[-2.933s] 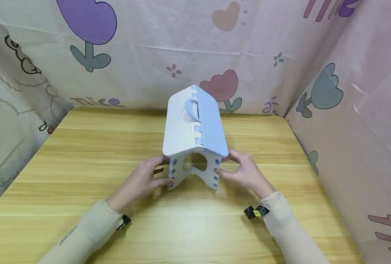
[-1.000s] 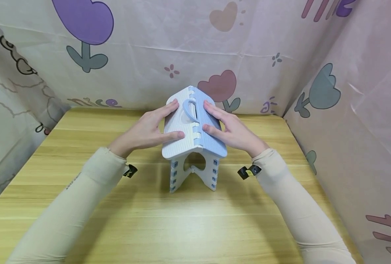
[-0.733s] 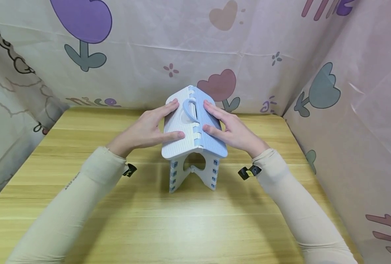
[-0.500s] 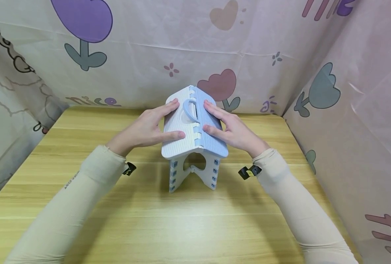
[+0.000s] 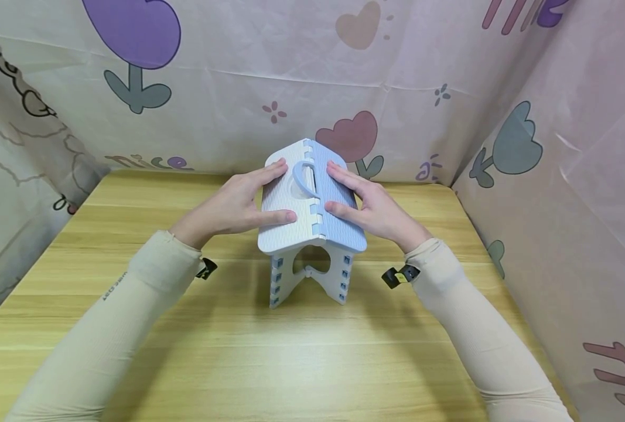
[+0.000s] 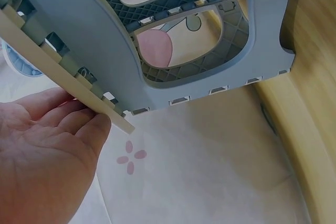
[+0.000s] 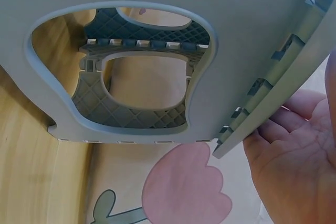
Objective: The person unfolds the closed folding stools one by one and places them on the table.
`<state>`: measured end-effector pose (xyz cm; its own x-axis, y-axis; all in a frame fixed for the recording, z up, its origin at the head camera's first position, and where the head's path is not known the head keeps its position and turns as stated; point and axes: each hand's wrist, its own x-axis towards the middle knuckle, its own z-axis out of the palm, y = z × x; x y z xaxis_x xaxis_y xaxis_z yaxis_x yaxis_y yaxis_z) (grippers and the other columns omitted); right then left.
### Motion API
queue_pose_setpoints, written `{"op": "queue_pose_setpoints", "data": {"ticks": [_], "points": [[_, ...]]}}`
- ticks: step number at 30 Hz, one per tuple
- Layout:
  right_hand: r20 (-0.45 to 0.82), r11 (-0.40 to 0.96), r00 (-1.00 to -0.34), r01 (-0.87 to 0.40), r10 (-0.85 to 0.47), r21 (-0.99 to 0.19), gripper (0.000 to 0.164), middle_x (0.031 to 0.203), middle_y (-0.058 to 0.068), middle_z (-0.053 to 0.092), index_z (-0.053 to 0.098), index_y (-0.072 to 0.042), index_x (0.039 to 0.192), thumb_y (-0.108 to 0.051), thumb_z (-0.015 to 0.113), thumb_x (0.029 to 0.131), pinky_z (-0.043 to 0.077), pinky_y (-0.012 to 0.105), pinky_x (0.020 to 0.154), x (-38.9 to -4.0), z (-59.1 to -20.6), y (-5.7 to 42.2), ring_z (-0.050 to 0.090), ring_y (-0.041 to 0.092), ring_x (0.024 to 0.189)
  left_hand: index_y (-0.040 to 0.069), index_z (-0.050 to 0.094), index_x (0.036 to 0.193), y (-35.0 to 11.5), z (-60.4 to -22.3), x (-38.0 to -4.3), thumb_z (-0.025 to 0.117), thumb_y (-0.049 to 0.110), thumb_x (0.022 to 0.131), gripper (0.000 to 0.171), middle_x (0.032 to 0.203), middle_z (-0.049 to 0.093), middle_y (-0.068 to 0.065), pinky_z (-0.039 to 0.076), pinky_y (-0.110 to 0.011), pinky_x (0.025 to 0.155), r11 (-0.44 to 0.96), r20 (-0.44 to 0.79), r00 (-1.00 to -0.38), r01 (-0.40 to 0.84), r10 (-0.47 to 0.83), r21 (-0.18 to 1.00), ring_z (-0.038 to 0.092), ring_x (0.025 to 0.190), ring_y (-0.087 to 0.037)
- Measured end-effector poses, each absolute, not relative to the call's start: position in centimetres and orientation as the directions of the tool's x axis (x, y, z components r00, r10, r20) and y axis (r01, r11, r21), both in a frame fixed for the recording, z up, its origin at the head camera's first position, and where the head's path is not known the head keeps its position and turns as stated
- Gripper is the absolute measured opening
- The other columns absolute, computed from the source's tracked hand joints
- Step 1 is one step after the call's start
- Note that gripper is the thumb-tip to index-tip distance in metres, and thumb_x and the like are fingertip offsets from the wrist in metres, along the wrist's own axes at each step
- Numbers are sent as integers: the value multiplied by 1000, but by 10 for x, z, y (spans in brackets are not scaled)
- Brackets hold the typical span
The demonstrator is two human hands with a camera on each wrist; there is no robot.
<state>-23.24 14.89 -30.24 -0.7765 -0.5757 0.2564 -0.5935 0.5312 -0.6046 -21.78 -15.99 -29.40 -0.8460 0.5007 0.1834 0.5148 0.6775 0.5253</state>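
Note:
A white and light-blue plastic folding stool (image 5: 286,228) stands part-folded on the table. Its two top panels slope down from a hinged ridge like a roof, and a blue loop handle (image 5: 304,179) sticks up there. My left hand (image 5: 238,205) rests on the white panel, fingers and thumb spread. On the blue panel lies my right hand (image 5: 372,206), also with spread fingers. Both wrist views look under the panels at the stool's legs (image 6: 205,85), which have large oval openings, and show the fingers (image 7: 278,129) lying against the outer face of the top.
The light wooden table (image 5: 291,363) extends around the stool. A printed fabric curtain (image 5: 228,105) hangs close behind it, with further fabric along the left and right sides. A small black device (image 5: 399,275) is strapped at the right wrist.
Both hands have moved up from the stool's legs, where they gripped the edges, onto the two sloping top panels. In the last second the hands and stool have barely shifted.

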Motion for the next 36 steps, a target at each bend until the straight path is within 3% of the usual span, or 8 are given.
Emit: {"op": "queue_pose_setpoints", "data": {"ticks": [22,36], "points": [[214,566,-803,-554,-556,-610,84,177,-8,31,40,-26,167,-66,68,98,26,49,134,-231,-299,150,26,21,166,8,35,168,-159,-288,-219,82,57,90,103,176,34,-7,33,-52,130,692,162,-845,515,510,505,35,162,-31],[175,620,-806,-555,-565,-554,79,176,-5,34,44,-21,165,-48,76,99,28,50,133,-228,-294,149,29,25,165,5,40,165,-158,-286,-219,85,58,87,104,173,39,-10,37,-52,127,708,158,-845,518,512,480,40,160,-34]]}}
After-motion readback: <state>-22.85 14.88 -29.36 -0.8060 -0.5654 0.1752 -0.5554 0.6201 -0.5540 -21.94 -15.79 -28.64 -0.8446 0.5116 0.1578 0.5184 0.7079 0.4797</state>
